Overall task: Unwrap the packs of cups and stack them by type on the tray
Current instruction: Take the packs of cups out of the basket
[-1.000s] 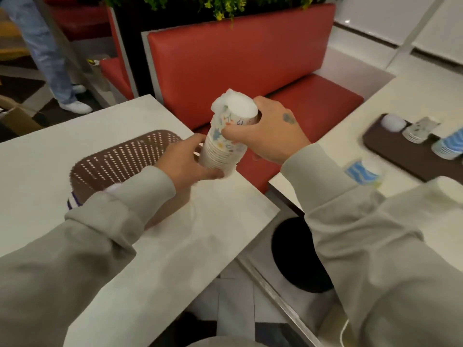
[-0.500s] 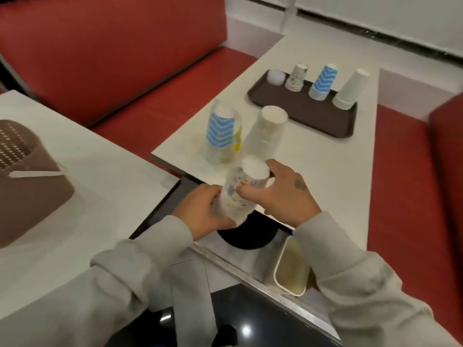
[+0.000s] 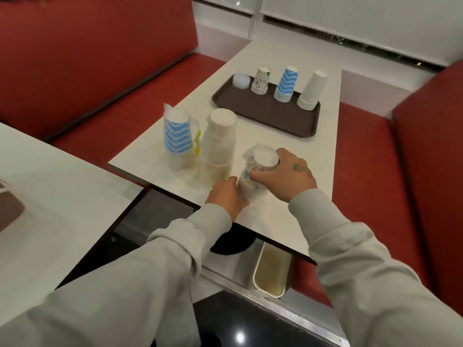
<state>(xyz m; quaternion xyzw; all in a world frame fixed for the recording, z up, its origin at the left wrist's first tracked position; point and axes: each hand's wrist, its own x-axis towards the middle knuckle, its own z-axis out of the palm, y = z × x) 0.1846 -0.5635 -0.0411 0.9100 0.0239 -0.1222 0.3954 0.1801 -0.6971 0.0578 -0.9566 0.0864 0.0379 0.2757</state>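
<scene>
- My right hand (image 3: 285,175) is curled round the upper part of the wrapped pack of patterned cups (image 3: 255,171), thumb on the near side and fingers over the top edge.
- My left hand (image 3: 226,194) grips the same pack low on its near-left side, fingers curled against the plastic.
- The pack stands nearly upright, bottoms up, over the near part of the table (image 3: 288,151). My left hand hides its base, so I cannot tell whether it rests on the tabletop.
- Just left of it stands a wrapped pack of white cups (image 3: 219,144), and left of that a wrapped pack of blue chevron cups (image 3: 179,139). Both are on the table and sit just beside each other.
- The brown tray (image 3: 265,113) lies at the far end of the table, well apart from the three packs.
- On the tray's far side I see a row of four upside-down stacks. From left to right: a short translucent white stack (image 3: 241,81), a patterned stack (image 3: 261,80), a blue chevron stack (image 3: 286,83) and a plain white stack (image 3: 312,90).
- A red bench (image 3: 125,108) runs along the left of the table, and another red seat (image 3: 370,159) on its right.
- A second pale table (image 3: 50,196) fills the near left, with part of a brown basket (image 3: 10,209) at its left edge.
- A cream bin (image 3: 273,271) stands on the floor below the table's near edge.
</scene>
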